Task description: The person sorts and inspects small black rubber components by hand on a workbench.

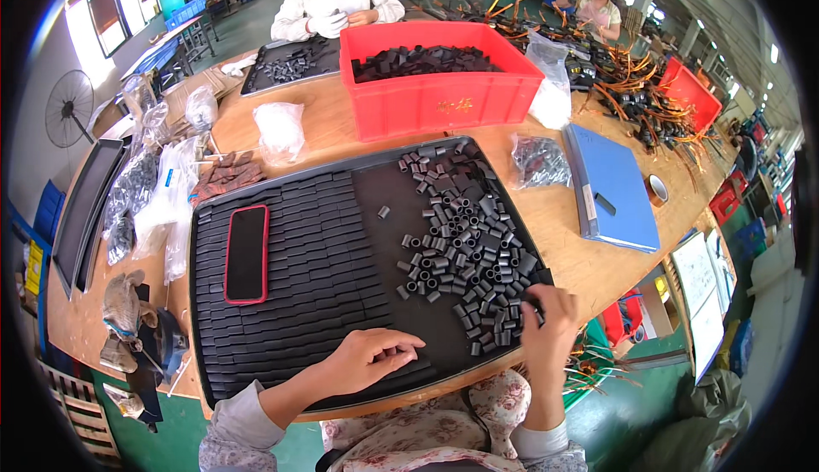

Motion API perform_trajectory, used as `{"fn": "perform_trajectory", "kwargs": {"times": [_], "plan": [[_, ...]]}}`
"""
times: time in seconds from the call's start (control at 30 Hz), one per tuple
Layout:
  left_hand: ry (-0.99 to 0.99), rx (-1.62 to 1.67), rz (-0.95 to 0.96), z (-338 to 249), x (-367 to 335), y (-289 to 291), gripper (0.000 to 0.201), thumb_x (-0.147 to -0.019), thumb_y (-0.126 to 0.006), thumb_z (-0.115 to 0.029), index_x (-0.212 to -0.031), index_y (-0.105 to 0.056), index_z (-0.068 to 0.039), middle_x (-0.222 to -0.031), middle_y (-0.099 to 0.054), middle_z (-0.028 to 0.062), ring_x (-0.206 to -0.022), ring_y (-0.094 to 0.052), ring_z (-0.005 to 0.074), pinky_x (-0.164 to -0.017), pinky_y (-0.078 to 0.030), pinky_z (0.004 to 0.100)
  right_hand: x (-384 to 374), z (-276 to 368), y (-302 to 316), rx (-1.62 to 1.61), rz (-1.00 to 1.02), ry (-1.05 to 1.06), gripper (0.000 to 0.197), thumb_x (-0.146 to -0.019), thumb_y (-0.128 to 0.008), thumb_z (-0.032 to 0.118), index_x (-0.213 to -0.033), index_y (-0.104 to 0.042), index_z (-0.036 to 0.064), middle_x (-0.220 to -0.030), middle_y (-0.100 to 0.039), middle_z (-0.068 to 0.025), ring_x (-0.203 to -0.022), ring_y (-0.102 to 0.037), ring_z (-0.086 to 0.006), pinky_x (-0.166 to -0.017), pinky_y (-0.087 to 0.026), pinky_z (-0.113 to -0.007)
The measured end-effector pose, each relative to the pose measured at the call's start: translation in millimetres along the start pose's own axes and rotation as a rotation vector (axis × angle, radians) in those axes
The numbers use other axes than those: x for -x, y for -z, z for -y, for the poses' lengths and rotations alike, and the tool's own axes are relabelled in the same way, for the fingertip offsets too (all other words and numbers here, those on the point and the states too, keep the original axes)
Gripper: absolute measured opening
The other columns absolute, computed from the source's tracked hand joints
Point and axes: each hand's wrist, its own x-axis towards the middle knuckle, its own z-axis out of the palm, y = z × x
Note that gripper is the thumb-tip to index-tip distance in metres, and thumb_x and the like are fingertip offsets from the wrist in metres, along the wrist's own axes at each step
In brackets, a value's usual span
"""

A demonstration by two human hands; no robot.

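Observation:
A large black tray lies before me on the wooden table. Flat black strips fill its left side in tight rows. Short black tubes are heaped loosely on its right side. My left hand hovers over the front end of the rows, fingers curled together; whatever they hold, if anything, is hidden. At the tray's right edge my right hand pinches a small black piece, partly covered by the fingers. A phone in a red case rests on the strips.
Behind the tray stands a red bin of black parts. A blue folder and a roll of tape lie to the right. Plastic bags and brown gloves sit left. Across the table, a white-gloved person works at another tray.

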Motion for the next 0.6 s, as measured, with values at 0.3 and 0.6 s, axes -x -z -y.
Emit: {"fn": "perform_trajectory", "kwargs": {"times": [0.3,0.6], "plan": [[0.11,0.132,0.023,-2.9,-3.4,3.8,0.022,-0.095,-0.061,-0.014,-0.115,-0.066,-0.006,-0.091,-0.072,0.004,-0.069,-0.062,0.0085,-0.06,-0.049,0.0219,-9.1,-18.9,-10.2,-0.12,-0.21,0.076,0.01,-0.075,-0.069,-0.004,-0.083,-0.067,0.0016,-0.083,-0.065,-0.0098,-0.081,-0.058,-0.0299,-0.072,-0.048,-0.037],[0.218,0.516,0.102,-2.5,1.7,-1.8,0.013,-0.096,-0.059,-0.009,-0.099,-0.052,0.001,-0.099,-0.065,0.0126,-0.078,-0.065,0.0113,-0.068,-0.055,0.0242,42.6,72.9,-29.5,-0.861,0.371,0.014,0.022,-0.077,-0.072,-0.006,-0.098,-0.066,-0.0015,-0.084,-0.069,-0.0092,-0.073,-0.064,-0.0161,-0.066,-0.051,-0.028]]}}
